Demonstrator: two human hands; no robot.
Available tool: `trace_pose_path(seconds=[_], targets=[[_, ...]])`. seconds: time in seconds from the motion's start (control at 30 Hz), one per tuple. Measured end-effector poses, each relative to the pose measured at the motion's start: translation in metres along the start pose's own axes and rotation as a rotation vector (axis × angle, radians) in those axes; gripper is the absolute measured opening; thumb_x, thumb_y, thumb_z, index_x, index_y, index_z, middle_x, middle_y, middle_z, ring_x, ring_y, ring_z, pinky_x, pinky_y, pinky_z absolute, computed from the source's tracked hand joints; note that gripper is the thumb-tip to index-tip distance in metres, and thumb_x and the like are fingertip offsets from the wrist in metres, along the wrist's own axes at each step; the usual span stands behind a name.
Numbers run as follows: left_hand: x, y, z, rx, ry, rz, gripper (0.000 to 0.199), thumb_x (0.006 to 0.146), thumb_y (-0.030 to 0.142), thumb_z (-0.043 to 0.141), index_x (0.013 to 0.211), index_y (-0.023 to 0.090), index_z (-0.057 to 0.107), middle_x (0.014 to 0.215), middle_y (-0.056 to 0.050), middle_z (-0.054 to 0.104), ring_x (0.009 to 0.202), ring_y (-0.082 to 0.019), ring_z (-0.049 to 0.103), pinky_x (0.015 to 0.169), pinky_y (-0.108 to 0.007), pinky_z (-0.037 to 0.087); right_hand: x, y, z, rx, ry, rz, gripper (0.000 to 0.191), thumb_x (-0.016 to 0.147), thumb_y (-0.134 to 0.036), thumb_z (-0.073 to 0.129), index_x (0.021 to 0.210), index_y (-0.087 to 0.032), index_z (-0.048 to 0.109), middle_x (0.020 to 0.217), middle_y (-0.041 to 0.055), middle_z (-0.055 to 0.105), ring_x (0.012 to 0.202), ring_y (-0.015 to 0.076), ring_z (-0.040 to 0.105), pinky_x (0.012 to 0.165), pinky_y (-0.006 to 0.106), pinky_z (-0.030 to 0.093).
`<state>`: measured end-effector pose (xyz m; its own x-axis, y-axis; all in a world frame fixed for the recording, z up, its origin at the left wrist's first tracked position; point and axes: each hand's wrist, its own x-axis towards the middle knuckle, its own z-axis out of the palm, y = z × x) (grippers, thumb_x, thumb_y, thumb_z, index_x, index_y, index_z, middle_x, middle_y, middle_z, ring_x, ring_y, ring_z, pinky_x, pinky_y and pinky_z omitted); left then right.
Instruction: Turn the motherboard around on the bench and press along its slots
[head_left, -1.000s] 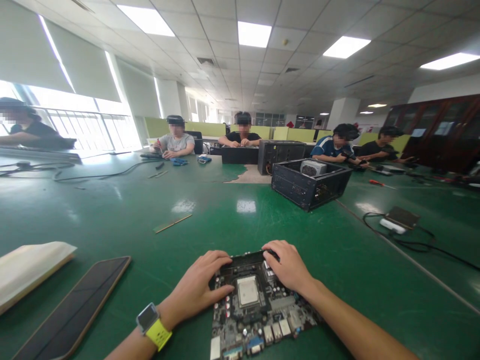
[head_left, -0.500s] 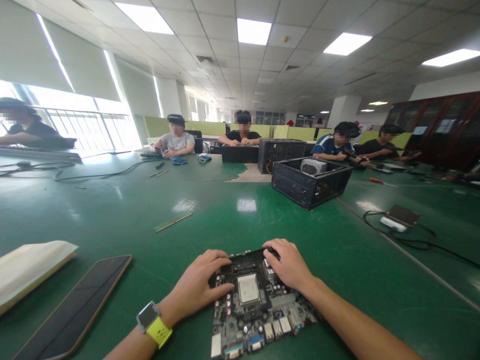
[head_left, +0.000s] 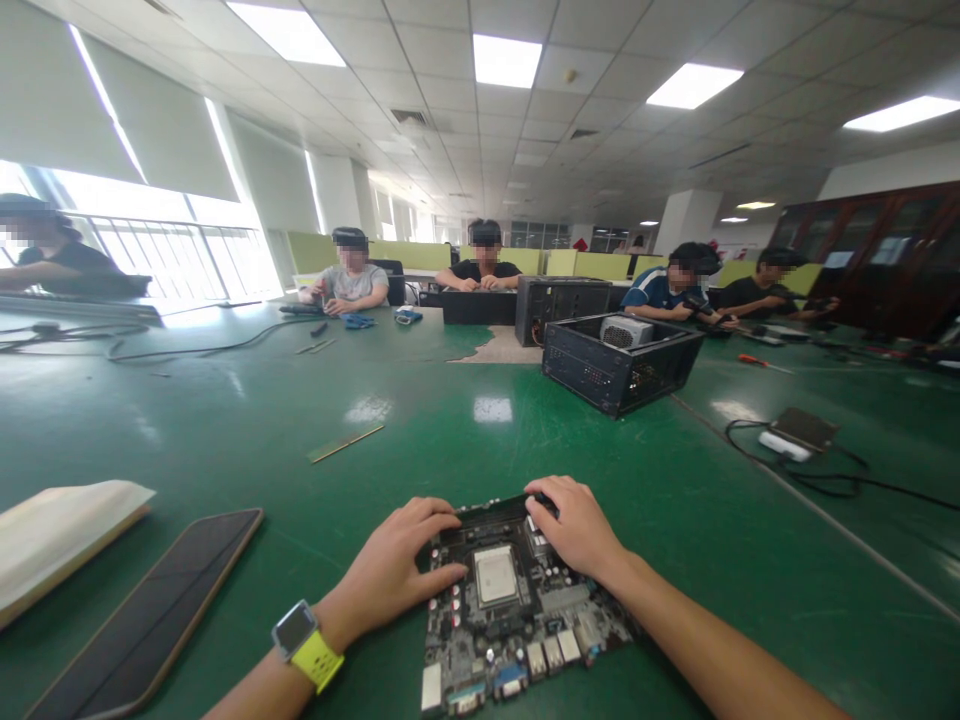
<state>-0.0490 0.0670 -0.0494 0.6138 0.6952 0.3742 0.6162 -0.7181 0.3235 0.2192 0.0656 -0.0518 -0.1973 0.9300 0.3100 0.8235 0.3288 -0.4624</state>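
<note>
Left hand (head_left: pixel 397 556) spread open, right hand (head_left: pixel 576 526) gripping far edge of dark motherboard (head_left: pixel 511 632); silvery square chip (head_left: pixel 495 576) on top.

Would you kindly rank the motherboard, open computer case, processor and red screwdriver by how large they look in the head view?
Largest to smallest:
1. Motherboard
2. Open computer case
3. Processor
4. Red screwdriver

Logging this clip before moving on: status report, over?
Left grip and right grip at far corners of motherboard. It sits on green table, processor face up. Phone off left, well apart.
</note>
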Motion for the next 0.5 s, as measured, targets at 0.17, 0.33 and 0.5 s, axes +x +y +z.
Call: trace_pose_path(seconds=[0.17,0.33,0.5], targets=[[0.0002,-0.0012,0.0011,0.009,-0.003,-0.013,0.037,0.079,0.042,0.066,0.111,0.023,0.061,0.114,-0.007,0.060,0.101,-0.024,0.058,0.088,-0.038,0.050,-0.0003,-0.0010,-0.0002,0.014,0.005,-0.002,0.024,0.090,-0.031,0.045,0.104,-0.023,0.064,0.105,0.0020,0.066,0.100,0.0178,0.054,0.089,0.031,0.034],[0.0006,-0.0003,0.0004,0.014,-0.013,-0.019,0.037,0.079,0.040,0.066,0.111,0.023,0.060,0.114,-0.007,0.060,0.102,-0.024,0.057,0.088,-0.038,0.050,-0.0008,0.0004,0.0006,0.010,0.009,-0.006,0.024,0.091,-0.032,0.045,0.104,-0.024,0.064,0.105,0.0020,0.066,0.100,0.0177,0.054,0.089,0.031,0.034],[0.0006,-0.0005,0.0011,0.020,-0.041,-0.020,0.036,0.080,0.042,0.065,0.110,0.023,0.060,0.115,-0.007,0.059,0.102,-0.024,0.056,0.089,-0.038,0.049,0.0000,0.0024,0.0020,0.023,0.018,-0.011,0.022,0.090,-0.032,0.047,0.102,-0.024,0.064,0.104,0.0006,0.067,0.100,0.0174,0.054,0.088,0.031,0.033]])
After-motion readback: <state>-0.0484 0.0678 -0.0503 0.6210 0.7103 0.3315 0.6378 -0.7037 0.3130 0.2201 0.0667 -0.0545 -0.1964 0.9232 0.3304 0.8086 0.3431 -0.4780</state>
